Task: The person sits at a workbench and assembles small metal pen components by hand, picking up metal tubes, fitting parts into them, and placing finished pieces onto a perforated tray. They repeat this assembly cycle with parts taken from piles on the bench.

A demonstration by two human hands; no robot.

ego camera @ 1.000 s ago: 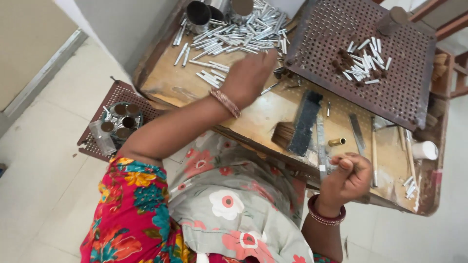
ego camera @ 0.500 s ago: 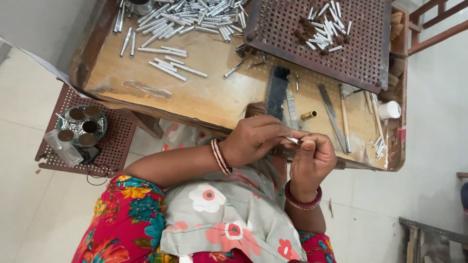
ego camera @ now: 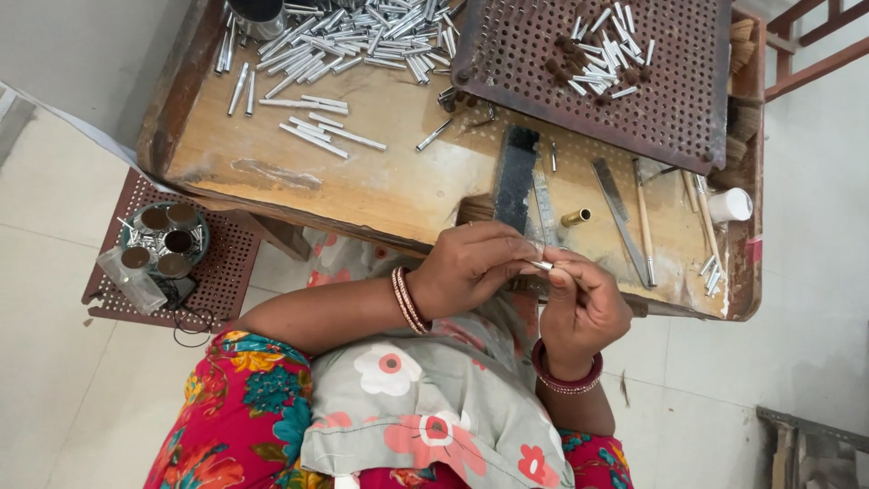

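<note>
My left hand (ego camera: 471, 267) and my right hand (ego camera: 581, 303) meet over my lap at the near edge of a low wooden table (ego camera: 389, 186). Between their fingertips they pinch a small silver metal tube (ego camera: 541, 265). Both hands have the fingers closed on it. A heap of similar silver tubes (ego camera: 353, 36) lies at the far left of the table, with a few loose tubes (ego camera: 321, 131) nearer. Bangles sit on both wrists.
A brown perforated board (ego camera: 670, 100) holds short tubes (ego camera: 597, 59) at the far right. A dark file (ego camera: 514, 181), metal strips, sticks, a brass piece (ego camera: 576, 217) and a white cup (ego camera: 730, 206) lie mid-table. A round tin of parts (ego camera: 165, 240) stands on a floor-level perforated tray.
My left hand has come back from the tube heap to the table's near edge and joined my right hand on a tube. The view has tilted down toward my lap.
</note>
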